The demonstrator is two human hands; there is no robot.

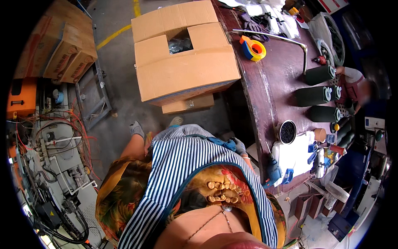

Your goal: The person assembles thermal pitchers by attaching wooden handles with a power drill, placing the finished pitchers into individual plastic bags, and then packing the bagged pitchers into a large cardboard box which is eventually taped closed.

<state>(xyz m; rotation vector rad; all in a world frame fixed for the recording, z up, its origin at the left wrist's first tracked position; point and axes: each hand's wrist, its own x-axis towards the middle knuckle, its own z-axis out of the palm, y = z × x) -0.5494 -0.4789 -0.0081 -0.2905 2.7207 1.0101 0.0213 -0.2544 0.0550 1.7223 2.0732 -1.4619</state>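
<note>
My left hand (137, 129) wears a grey glove and hangs beside my striped apron (182, 151), over the floor. Its fingers look loosely extended, with nothing seen in them. My right hand (240, 147), gloved too, is at my right side, close to a bunched blue cloth (223, 143) at the apron. Its fingers are partly hidden, so whether it grips the cloth does not show. Ahead of me stands a big cardboard box (186, 66), its flaps folded over and a square gap showing clear plastic inside.
To the right, a dark red table (265, 91) carries several dark green cylinders (317, 96), a tape dispenser (253, 48), a can of small black pieces (287, 132) and a power screwdriver (273, 170). Another person (350, 89) is beyond it. Machinery (62, 153) and stacked cartons (68, 54) stand left.
</note>
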